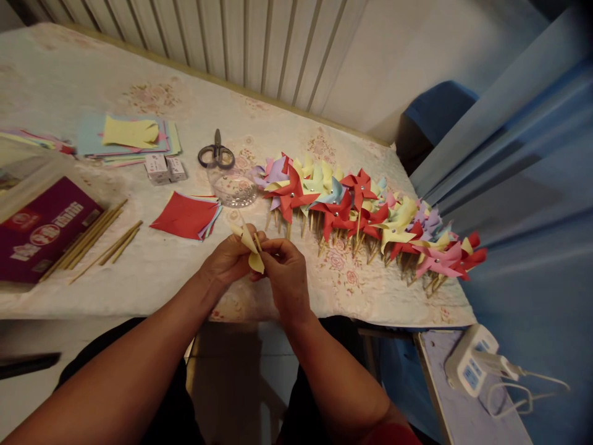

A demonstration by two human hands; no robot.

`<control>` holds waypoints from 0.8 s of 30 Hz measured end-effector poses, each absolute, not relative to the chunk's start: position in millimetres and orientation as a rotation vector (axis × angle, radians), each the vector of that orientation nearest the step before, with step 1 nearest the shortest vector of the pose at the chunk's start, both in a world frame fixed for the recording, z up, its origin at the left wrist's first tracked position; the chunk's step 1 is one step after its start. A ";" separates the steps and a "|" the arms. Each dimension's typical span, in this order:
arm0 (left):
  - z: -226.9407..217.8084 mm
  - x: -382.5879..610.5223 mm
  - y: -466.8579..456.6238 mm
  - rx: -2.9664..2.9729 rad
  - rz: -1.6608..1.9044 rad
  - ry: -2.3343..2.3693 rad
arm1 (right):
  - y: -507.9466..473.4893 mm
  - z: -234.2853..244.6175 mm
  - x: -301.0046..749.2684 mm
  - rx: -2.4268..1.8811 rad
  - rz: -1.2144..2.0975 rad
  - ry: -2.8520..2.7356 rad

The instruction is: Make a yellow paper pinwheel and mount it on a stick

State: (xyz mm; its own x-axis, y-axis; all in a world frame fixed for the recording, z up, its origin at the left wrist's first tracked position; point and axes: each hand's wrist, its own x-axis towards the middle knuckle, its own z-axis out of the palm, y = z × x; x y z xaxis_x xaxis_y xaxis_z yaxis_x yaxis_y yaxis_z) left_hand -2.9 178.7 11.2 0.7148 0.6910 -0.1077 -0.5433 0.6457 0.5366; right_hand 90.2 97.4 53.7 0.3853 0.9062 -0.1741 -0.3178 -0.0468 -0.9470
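My left hand (231,256) is closed on a yellow paper pinwheel (249,238) held over the front part of the table. From the other side my right hand (286,266) pinches a thin wooden stick (257,241) close behind the paper. Fingers hide where stick and paper meet, so I cannot tell whether they are joined. Beyond my hands lie a clear plastic dish (237,193) with small shiny bits and a stack of cut paper squares (184,214), red on top. Many pinwheels (337,213) on sticks fill the table to the right.
Black-handled scissors (217,152), small boxes (160,169) and coloured paper sheets (130,133) lie toward the back left. Wooden sticks (88,238) rest beside a purple box (49,228). A power strip (472,361) sits on a lower surface at right, near a blue curtain (523,154).
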 end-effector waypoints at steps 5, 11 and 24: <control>15.5 -2.0 178.0 0.494 0.735 0.345 | 98.2 53.6 90.0 -1.237 1.104 -0.603; 14.3 -1.9 178.6 0.498 0.730 0.356 | 99.0 53.9 90.5 -1.236 1.108 -0.605; 17.5 -3.3 177.5 0.496 0.722 0.371 | 98.7 53.9 91.2 -1.230 1.096 -0.638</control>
State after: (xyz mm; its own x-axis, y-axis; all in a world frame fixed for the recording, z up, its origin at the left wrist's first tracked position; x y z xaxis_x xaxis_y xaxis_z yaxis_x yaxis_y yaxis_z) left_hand -3.3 177.5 17.5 0.6946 0.7032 -0.1520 -0.5325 0.6445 0.5487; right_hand 91.2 98.7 53.9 0.3843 0.9089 -0.1618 -0.3078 -0.0392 -0.9507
